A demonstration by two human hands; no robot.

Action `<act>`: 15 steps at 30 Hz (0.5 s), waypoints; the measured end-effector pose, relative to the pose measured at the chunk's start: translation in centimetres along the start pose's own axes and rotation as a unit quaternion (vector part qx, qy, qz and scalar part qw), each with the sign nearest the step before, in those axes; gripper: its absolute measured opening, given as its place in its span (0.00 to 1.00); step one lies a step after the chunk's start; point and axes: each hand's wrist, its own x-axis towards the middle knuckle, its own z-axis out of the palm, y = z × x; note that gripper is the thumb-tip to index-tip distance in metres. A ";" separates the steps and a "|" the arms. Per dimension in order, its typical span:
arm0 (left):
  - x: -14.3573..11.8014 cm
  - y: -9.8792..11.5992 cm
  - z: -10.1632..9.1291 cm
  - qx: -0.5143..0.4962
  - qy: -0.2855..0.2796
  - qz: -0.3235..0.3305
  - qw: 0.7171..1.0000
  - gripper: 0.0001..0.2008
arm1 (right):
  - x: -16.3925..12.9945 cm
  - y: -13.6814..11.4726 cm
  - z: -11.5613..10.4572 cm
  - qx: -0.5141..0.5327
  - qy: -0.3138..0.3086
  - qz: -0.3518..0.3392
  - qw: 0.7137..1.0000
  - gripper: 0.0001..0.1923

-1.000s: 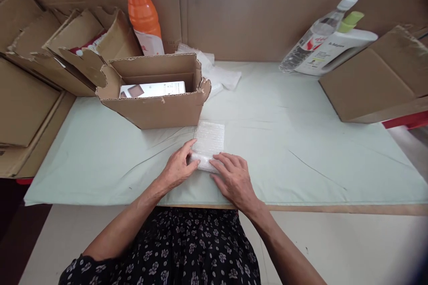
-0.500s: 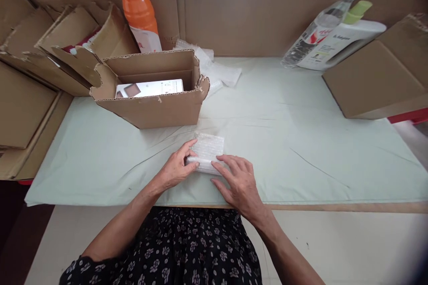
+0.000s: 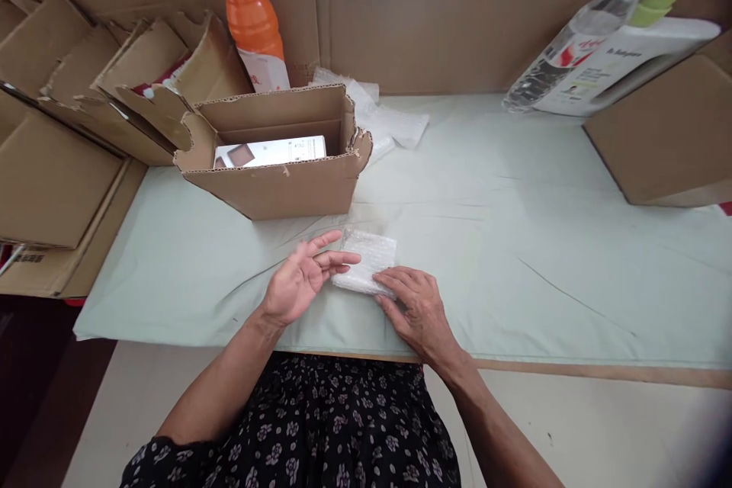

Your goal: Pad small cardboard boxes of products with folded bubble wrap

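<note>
A small packet rolled in clear bubble wrap (image 3: 369, 265) lies on the pale green table cover (image 3: 515, 244) near the front edge. My right hand (image 3: 415, 309) lies flat with its fingertips pressing the packet's near right side. My left hand (image 3: 303, 276) hovers at the packet's left end, palm turned up and fingers spread, its fingertips just over the wrap. An open cardboard box (image 3: 274, 160) stands right behind the packet, with a white carton (image 3: 268, 152) inside.
Flattened and torn cardboard boxes (image 3: 69, 130) pile up at the left. An orange bottle (image 3: 252, 15) stands behind the open box, loose bubble wrap (image 3: 377, 118) beside it. A clear water bottle (image 3: 589, 30) and a white jug (image 3: 623, 61) lean on a cardboard box (image 3: 663, 137) at the right.
The bubble wrap has been rolled further, so the flat part is shorter. My left hand has let go of the roll and opened, palm up. The camera shifted slightly to the left.
</note>
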 end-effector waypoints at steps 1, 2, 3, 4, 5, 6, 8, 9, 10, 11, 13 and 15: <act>-0.3 -0.2 0.0 0.074 0.002 0.025 0.997 0.31 | 0.0 0.0 -0.1 0.011 -0.004 0.007 1.000 0.11; -0.6 -0.5 0.1 0.158 0.004 0.048 0.986 0.32 | -0.1 0.0 -0.2 0.024 -0.010 0.015 1.000 0.11; -0.8 -0.8 0.2 0.240 0.005 0.064 0.969 0.34 | -0.2 0.0 -0.3 0.038 -0.018 0.023 0.999 0.11; -1.0 -1.1 0.3 0.308 0.005 0.069 0.949 0.34 | -0.2 0.0 -0.4 0.051 -0.027 0.030 0.998 0.12; -1.0 -1.4 0.3 0.359 0.008 0.065 0.931 0.33 | -0.2 0.0 -0.4 0.058 -0.033 0.037 0.997 0.12; -0.9 -1.7 0.4 0.392 0.015 0.060 0.918 0.30 | -0.2 0.0 -0.4 0.059 -0.037 0.042 0.997 0.12; -0.2 -2.4 0.4 0.432 0.036 0.063 0.899 0.26 | 0.0 0.1 -0.3 0.036 -0.030 0.049 0.998 0.13; 0.4 -2.7 0.4 0.450 0.049 0.076 0.888 0.25 | 0.2 0.2 -0.3 0.016 -0.019 0.051 0.998 0.14; 1.1 -3.0 0.3 0.469 0.061 0.094 0.876 0.24 | 0.4 0.4 -0.2 -0.006 -0.006 0.053 0.999 0.14; 1.8 -3.3 0.3 0.490 0.070 0.115 0.861 0.23 | 0.8 0.6 0.0 -0.028 0.007 0.056 0.998 0.16; 3.3 -3.9 0.2 0.534 0.087 0.147 0.828 0.21 | 1.5 1.1 0.2 -0.068 0.016 0.067 0.995 0.19; 4.4 -4.3 0.2 0.571 0.104 0.168 0.797 0.19 | 2.3 1.6 0.3 -0.096 -0.002 0.077 0.992 0.22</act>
